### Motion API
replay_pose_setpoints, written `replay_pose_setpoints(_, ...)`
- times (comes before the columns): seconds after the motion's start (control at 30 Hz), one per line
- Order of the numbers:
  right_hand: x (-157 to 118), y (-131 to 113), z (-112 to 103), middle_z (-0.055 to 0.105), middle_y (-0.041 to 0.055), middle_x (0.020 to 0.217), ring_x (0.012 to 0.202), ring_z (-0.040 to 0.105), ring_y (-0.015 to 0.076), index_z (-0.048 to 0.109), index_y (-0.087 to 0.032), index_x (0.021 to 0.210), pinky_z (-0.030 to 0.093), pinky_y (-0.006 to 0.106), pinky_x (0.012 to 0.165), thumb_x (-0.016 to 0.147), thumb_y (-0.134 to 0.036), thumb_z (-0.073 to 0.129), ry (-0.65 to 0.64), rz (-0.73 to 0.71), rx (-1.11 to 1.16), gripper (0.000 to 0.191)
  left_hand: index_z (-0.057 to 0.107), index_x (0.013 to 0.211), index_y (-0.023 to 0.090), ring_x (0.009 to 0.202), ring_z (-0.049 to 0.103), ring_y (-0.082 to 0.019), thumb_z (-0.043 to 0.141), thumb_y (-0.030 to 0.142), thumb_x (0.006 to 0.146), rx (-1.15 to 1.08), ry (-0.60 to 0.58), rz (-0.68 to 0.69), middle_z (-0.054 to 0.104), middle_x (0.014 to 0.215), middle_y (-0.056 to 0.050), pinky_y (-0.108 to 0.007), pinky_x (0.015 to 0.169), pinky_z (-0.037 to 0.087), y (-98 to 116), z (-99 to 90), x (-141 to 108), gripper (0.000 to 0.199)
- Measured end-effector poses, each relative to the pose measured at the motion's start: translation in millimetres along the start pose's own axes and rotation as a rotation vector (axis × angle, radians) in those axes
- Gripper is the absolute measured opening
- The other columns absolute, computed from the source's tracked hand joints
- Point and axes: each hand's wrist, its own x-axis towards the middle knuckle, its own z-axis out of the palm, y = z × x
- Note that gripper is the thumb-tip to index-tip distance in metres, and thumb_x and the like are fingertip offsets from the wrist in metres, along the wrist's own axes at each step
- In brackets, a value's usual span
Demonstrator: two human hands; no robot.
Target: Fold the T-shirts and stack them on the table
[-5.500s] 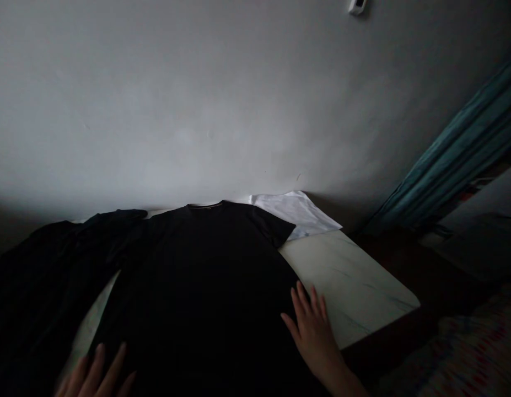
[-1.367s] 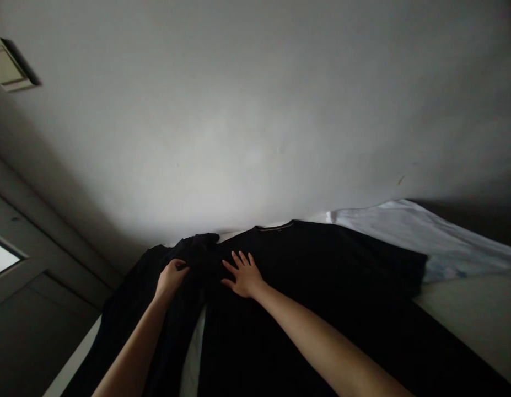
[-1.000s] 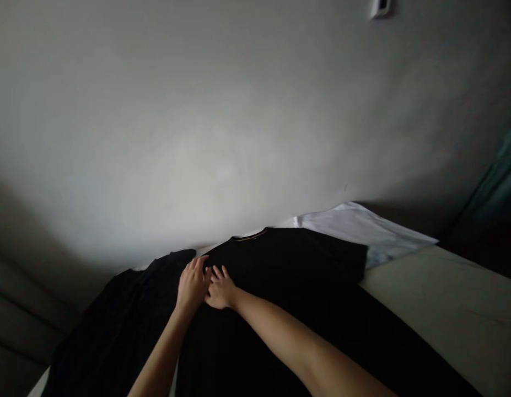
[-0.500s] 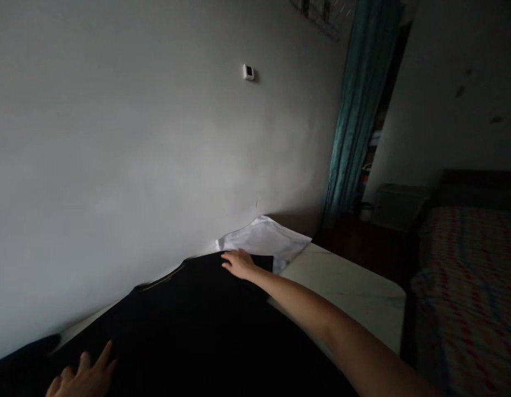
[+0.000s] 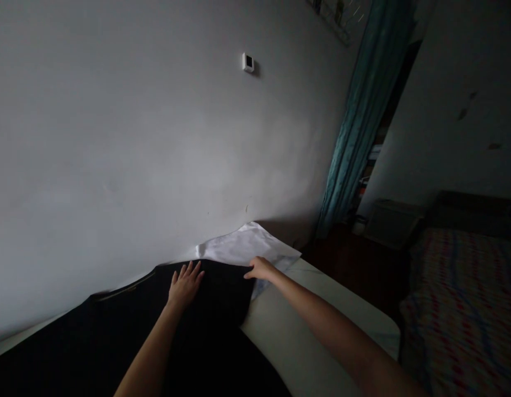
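Observation:
A black T-shirt (image 5: 127, 325) lies spread over the table, its neckline toward the wall and one sleeve reaching right. My left hand (image 5: 184, 284) rests flat on the shirt near the shoulder, fingers spread. At the upper corner of the right sleeve, my right hand (image 5: 261, 269) pinches the hem between thumb and fingers. Just behind the sleeve lies a white cloth (image 5: 242, 242), partly covered by the black fabric. The shirt's lower part runs out of view at the bottom.
The pale marbled table (image 5: 321, 309) has a rounded corner at the right and meets the grey wall (image 5: 156, 138) at the back. A small white device (image 5: 248, 62) hangs on the wall. Farther right are a teal curtain (image 5: 354, 121) and a bed with a patterned cover (image 5: 462, 309).
My left hand has moved right and up to the shirt's shoulder. My right hand has gone from lying on the sleeve to pinching its end. The view has shifted slightly.

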Motion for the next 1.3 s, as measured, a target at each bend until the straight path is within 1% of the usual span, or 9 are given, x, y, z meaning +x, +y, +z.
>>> replay_pose_setpoints(0.07,3,1,3,0.074,0.0011,0.078,0.072,0.067,0.0154,0.074,-0.018,0.079,0.043,0.02,0.061,0.068,-0.03,0.083,-0.046,-0.042,0.089,0.019,0.048,0.142,0.028,0.145,0.029,-0.036,0.032,0.035,0.099,0.014,0.007,-0.015,0.035,0.157,-0.01,-0.062,0.112,0.027,0,9.3,0,0.047)
replay_pose_setpoints(0.3,5,-6,7,0.071,0.0081,0.106,0.098,0.066,0.0195,0.062,-0.018,0.116,0.046,0.026,0.078,0.094,-0.025,0.055,0.086,0.014,0.124,0.024,0.029,0.152,0.029,0.145,0.027,-0.035,0.03,0.043,0.1,0.106,0.032,-0.072,0.028,0.16,-0.011,-0.055,0.113,0.029,4,15.7,-4,0.054)
replay_pose_setpoints(0.63,-14,-19,0,0.067,0.011,0.113,0.108,0.062,0.0241,0.061,-0.019,0.113,0.047,0.033,0.087,0.089,-0.015,0.06,0.019,0.022,-0.101,0.024,0.033,0.15,0.029,0.145,0.028,-0.035,0.032,0.048,0.099,0.068,0.039,-0.109,0.032,0.158,-0.011,-0.056,0.114,0.027,13,8.1,-5,0.055)
replay_pose_setpoints(0.73,-46,-34,-4,0.059,0.0151,0.127,0.118,0.055,0.0261,0.056,-0.016,0.125,0.045,0.038,0.098,0.09,-0.013,0.056,0.099,-0.144,-0.123,0.035,0.036,0.149,0.027,0.144,0.03,-0.036,0.032,0.047,0.099,0.062,0.077,-0.104,0.035,0.157,-0.012,-0.056,0.114,0.027,12,9.5,-6,0.054)
replay_pose_setpoints(0.83,-98,-54,8,0.048,0.0143,0.144,0.132,0.045,0.0278,0.051,-0.017,0.136,0.037,0.044,0.11,0.093,-0.023,0.055,0.095,-0.48,-0.053,0.044,0.041,0.147,0.024,0.143,0.032,-0.036,0.033,0.045,0.099,0.023,0.112,-0.112,0.038,0.155,-0.013,-0.057,0.113,0.028,14,9.5,-5,0.053)
replay_pose_setpoints(0.93,-147,-64,28,0.027,0.0096,0.16,0.146,0.024,0.0283,0.035,-0.021,0.15,0.023,0.051,0.118,0.094,-0.039,0.055,-0.144,-0.787,-0.003,0.061,0.045,0.145,0.017,0.141,0.037,-0.034,0.035,0.041,0.099,-0.007,0.115,-0.131,0.042,0.153,-0.015,-0.055,0.114,0.029,19,5.0,-5,0.053)
replay_pose_setpoints(1.0,-165,-62,37,0.018,0.0068,0.162,0.149,0.016,0.0276,0.024,-0.025,0.155,0.017,0.054,0.12,0.096,-0.046,0.051,-0.298,-0.861,0.01,0.068,0.046,0.144,0.015,0.14,0.039,-0.032,0.036,0.037,0.098,-0.004,0.112,-0.134,0.044,0.151,-0.014,-0.053,0.115,0.029,21,-1.1,-11,0.051)
replay_pose_setpoints(1.17,-168,-54,35,0.014,0.0072,0.162,0.149,0.014,0.0266,0.024,-0.025,0.155,0.018,0.051,0.12,0.097,-0.048,0.047,-0.39,-0.787,0.008,0.066,0.039,0.148,0.02,0.144,0.032,-0.027,0.039,0.035,0.097,0.018,0.122,-0.126,0.036,0.156,-0.009,-0.05,0.118,0.027,0,-18.6,-73,0.053)
replay_pose_setpoints(1.3,-179,-91,36,0.02,0.017,0.159,0.147,0.019,0.0323,0.033,-0.012,0.152,0.022,0.052,0.119,0.099,-0.045,0.044,-0.353,-0.677,0.007,0.063,0.04,0.147,0.014,0.144,0.031,-0.031,0.042,0.037,0.096,0.098,0.119,-0.161,0.033,0.155,-0.013,-0.052,0.117,0.028,-47,-18.0,-164,0.056)
